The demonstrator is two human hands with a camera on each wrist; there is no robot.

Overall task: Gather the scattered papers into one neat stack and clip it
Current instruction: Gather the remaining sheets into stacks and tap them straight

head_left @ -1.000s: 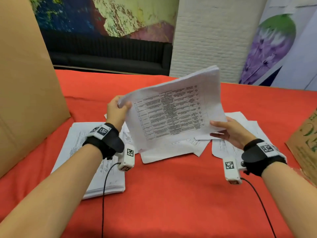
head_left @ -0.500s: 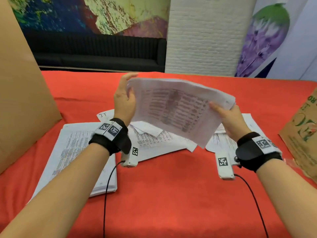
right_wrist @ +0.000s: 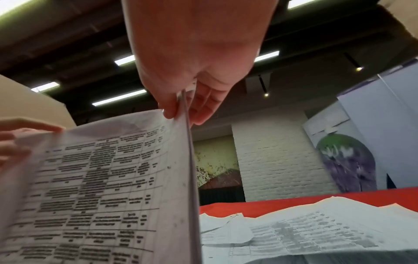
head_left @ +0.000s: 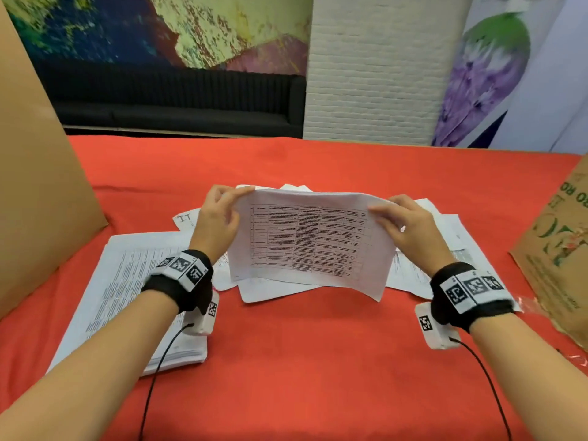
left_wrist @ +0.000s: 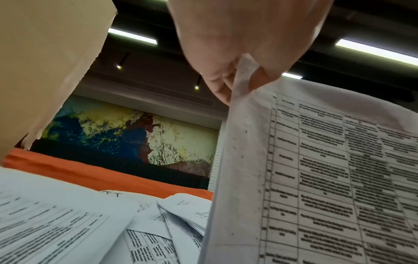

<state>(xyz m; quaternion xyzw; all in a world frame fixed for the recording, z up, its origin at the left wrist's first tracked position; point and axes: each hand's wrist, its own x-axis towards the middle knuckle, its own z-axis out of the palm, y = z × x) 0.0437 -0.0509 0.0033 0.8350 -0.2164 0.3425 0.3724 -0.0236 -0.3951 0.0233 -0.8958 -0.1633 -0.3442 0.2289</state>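
A thin sheaf of printed papers with a table on its front is held upright above the red table, its lower edge just over the loose sheets. My left hand pinches its upper left corner, thumb in front. My right hand pinches its upper right corner. The left wrist view shows the sheaf nipped between thumb and fingers. In the right wrist view the sheaf is seen edge-on under the fingers. Loose sheets lie scattered beneath. No clip is in view.
A thick stack of printed pages lies flat at the left under my left forearm. More loose sheets lie to the right. A tall cardboard panel stands at the left and a printed cardboard box at the right edge.
The sheaf was tilted in the air with my hands at its sides. It has come down and now stands upright and level, with both hands at its top corners.
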